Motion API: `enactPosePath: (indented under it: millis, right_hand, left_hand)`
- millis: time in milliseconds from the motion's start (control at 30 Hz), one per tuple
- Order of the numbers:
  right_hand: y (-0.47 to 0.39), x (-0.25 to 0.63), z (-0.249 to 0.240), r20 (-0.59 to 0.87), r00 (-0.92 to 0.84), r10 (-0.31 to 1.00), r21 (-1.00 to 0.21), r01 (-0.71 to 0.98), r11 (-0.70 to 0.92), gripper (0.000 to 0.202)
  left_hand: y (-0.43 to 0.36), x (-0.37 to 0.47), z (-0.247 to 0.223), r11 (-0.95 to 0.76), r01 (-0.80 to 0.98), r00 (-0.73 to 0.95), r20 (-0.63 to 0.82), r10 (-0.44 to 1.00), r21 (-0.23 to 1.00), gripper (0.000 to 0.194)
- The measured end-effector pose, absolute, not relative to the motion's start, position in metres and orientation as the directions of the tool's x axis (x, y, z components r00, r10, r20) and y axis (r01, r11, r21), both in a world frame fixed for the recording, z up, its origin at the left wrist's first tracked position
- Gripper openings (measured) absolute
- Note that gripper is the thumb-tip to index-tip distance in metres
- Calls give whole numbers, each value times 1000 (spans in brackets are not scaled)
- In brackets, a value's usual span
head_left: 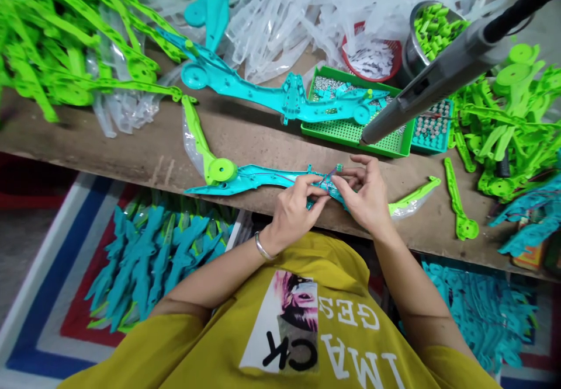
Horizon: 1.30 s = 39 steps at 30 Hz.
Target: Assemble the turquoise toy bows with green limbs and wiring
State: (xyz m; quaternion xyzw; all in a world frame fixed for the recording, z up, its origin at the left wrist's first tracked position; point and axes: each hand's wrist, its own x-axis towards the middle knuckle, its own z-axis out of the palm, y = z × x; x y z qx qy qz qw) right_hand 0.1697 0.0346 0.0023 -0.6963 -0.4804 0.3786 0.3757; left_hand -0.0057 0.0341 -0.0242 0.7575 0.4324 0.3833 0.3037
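You wear a mustard-yellow T-shirt (210,342) with white lettering (347,314), plus a silver bangle (260,247) on your left wrist.

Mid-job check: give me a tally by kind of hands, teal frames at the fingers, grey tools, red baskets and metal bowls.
Hands: 2 (left hand, right hand)
Teal frame at the fingers: 1
Grey tool: 1
Red basket: 1
Metal bowl: 1
Total: 6
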Motion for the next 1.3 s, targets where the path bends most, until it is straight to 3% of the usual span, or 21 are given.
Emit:
enactPosePath:
  millis: [300,500,633,833,1033,1167,1300]
  right_hand:
    - [27,169,2,-173,87,981,-910,367,-193,43]
    - [27,180,-2,-106,64,992,-875,468,-124,23]
    - [31,182,-6,-73,38,997,-862,500,-82,11]
    - [47,183,-7,56,-32,998,-772,633,64,19]
    - [58,181,0,-23,-133,991,-842,537,53,20]
    - [58,180,0,-69,-177,982,-867,497,29,22]
    - [61,181,-3,14,-229,973,-841,523,135,19]
  left_hand:
    - [36,-5,-31,-438,436,271,349,897,786,37]
    - [63,-12,-13,-385,636,402,140,905,669,29]
    - [69,-12,-8,-338,618,474,7,881,710,21]
    - [68,-18,-17,-467,546,533,142,834,696,14]
    - [74,-19,-23,-556,508,620,169,766,658,8]
    - [74,-16,-29,-530,484,572,207,794,696,10]
    - [73,-12,-34,-507,436,483,282,829,744,17]
